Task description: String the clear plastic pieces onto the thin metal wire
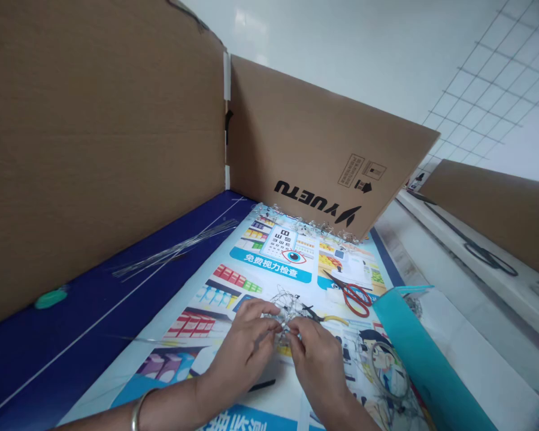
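My left hand [247, 338] and my right hand [317, 353] meet low in the middle of the view. Both are closed in a pinch, fingertips almost touching, on a small tangle of thin silvery wire [287, 301]. Its exact shape between the fingers is too fine to make out. Just beyond my right hand lies a pair of pliers [336, 320] with a yellow handle, partly hidden. Farther right, red-handled scissors [357, 301] rest with their blades partly apart. Beside my right forearm is a loose coil of wire [388, 371].
A printed poster sheet [269, 272] covers the dark blue surface [94, 311]. Straight wires [179, 248] and a green lump [51, 298] lie at left. Small wire pieces [317, 230] line the foot of the cardboard panel [296, 131]. A teal panel [424, 353] stands at right.
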The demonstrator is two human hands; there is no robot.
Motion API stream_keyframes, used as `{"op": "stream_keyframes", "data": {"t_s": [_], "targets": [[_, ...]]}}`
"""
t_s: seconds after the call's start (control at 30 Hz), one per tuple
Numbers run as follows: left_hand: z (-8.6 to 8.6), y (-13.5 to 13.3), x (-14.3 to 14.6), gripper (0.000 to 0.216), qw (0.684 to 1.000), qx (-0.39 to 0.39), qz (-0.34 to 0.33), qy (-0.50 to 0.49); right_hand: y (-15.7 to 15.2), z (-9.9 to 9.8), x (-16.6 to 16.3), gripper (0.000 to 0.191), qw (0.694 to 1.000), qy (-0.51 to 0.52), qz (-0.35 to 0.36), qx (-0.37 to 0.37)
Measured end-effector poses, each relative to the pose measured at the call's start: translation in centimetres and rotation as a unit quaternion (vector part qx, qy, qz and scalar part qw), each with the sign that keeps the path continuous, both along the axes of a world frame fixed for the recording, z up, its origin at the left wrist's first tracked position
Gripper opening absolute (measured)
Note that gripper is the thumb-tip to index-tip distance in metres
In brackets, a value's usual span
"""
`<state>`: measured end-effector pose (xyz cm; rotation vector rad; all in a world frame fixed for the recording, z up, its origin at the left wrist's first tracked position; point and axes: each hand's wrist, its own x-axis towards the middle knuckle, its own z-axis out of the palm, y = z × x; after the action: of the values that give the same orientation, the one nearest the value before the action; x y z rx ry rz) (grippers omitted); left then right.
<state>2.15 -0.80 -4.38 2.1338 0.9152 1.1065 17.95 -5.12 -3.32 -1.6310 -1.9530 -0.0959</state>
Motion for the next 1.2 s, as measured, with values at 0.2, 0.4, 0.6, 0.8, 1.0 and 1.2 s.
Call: {"op": "stream_keyframes", "data": {"t_s": [0.2,0.4,0.6,0.8,1.0,1.2], "targets": [[-0.1,0.0,0.0,0.031,1.000,0.013,-0.005,-0.011,-0.1,0.1,0.0,0.016,0.999,-0.032,-0.005,0.010],[-0.1,-0.1,0.1,0.026,1.000,0.012,-0.002,-0.003,-0.6,0.8,-0.3,0.020,0.995,-0.094,-0.026,-0.037],[-0.2,-0.1,0.2,0.025,1.000,0.012,-0.004,0.008,-0.6,0.9,-0.3,0.011,0.987,-0.065,-0.053,-0.139],[0.2,-0.3,0.3,0.025,0.999,0.014,-0.004,0.035,-0.2,1.6,0.4,0.013,0.977,0.065,-0.016,-0.204],[0.3,-0.2,0.3,0.024,0.999,-0.005,-0.011,0.042,0.2,2.1,0.5,0.014,0.965,0.144,0.017,-0.218],[-0.4,0.2,0.7,0.019,1.000,-0.025,0.017,0.008,0.3,1.7,0.2,0.015,0.962,0.179,0.034,-0.203]]}}
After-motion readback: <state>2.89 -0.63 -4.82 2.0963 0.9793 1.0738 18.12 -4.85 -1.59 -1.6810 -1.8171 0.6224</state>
